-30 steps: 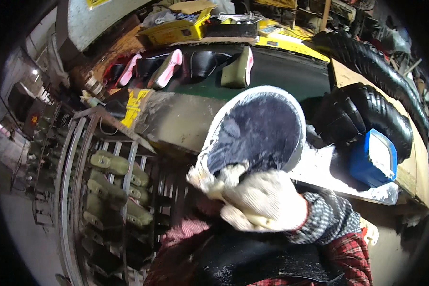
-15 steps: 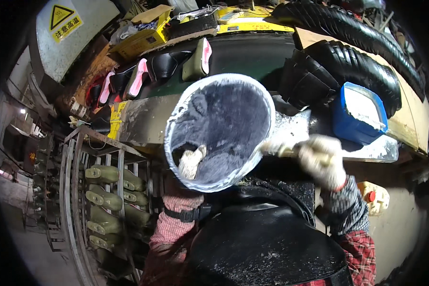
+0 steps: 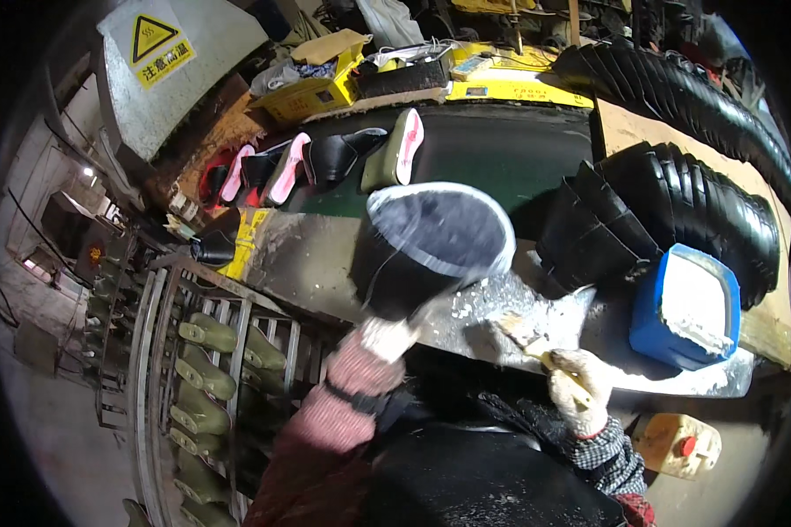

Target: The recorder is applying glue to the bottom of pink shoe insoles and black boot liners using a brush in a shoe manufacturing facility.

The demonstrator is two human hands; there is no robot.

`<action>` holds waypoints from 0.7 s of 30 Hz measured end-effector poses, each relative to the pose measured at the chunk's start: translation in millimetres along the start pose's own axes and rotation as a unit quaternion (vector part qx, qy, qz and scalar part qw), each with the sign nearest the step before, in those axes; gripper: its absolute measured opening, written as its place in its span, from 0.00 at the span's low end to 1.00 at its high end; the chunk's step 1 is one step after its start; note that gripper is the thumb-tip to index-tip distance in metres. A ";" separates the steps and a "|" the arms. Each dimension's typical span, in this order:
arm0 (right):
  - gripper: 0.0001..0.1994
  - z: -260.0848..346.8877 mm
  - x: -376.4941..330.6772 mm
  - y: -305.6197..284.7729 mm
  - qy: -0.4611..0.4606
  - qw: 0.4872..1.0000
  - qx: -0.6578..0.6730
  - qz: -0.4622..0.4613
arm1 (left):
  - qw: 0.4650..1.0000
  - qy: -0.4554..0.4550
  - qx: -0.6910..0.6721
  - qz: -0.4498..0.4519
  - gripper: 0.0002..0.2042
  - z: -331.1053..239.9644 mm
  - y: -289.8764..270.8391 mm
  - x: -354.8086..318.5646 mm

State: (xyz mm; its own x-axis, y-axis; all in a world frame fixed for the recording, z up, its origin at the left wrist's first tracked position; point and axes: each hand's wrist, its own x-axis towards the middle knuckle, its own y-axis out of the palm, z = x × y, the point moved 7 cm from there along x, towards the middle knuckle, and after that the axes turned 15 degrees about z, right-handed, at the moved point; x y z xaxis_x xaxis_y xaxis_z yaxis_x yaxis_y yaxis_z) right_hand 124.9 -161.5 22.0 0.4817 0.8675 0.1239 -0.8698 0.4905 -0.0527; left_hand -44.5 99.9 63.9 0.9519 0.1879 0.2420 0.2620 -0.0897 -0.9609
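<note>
My gloved left hand (image 3: 385, 339) is closed on the lower end of a black boot upper (image 3: 391, 272). The upper is tilted over the bench, its wide mouth facing up and away, showing grey fuzzy lining and a white-coated rim. In my gloved right hand (image 3: 580, 391) is a brush (image 3: 533, 342) with a pale handle and whitish bristles, pointing left over a paste-smeared metal plate (image 3: 466, 321). The brush is apart from the upper. To its right stands a blue tub (image 3: 646, 318) of white paste (image 3: 696, 299).
Nested black uppers (image 3: 677, 202) lie behind the tub. On the green belt (image 3: 483, 145) at the back are shoe lasts (image 3: 394, 154) with pink insoles, some covered in black. A metal rack (image 3: 154, 369) of olive lasts stands left; a yellowish jug (image 3: 677, 443) sits low at right.
The boot upper has tipped away, so its black outside now shows. My right hand and brush have drawn back from its rim. The whole view has shifted too.
</note>
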 end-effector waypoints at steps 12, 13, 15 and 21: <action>0.10 20.5 1.9 15.8 -0.113 0.988 -0.098 0.035 | 0.770 -0.200 -0.465 -0.388 0.12 110.0 -70.6 -73.4; 0.11 15.9 5.7 27.7 -0.078 0.995 -0.047 0.047 | 0.855 -0.302 -0.270 -0.325 0.10 106.2 -114.0 -135.5; 0.15 19.9 12.2 53.0 -0.147 0.978 -0.121 0.080 | 0.785 -0.543 0.262 -0.139 0.07 91.2 -206.7 -274.6; 0.14 37.7 34.9 143.2 0.021 0.965 -0.033 0.258 | 0.408 -0.471 0.332 -0.708 0.19 -194.0 -382.8 -544.6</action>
State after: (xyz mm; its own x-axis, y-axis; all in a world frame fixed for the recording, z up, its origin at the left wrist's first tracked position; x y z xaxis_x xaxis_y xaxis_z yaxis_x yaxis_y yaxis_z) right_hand 13.2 -64.1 56.2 -0.0080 0.9997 0.0248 -0.9872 -0.0040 -0.1592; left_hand -632.5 -157.8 326.0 -0.6445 -0.0895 0.7593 0.0440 0.9871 0.1537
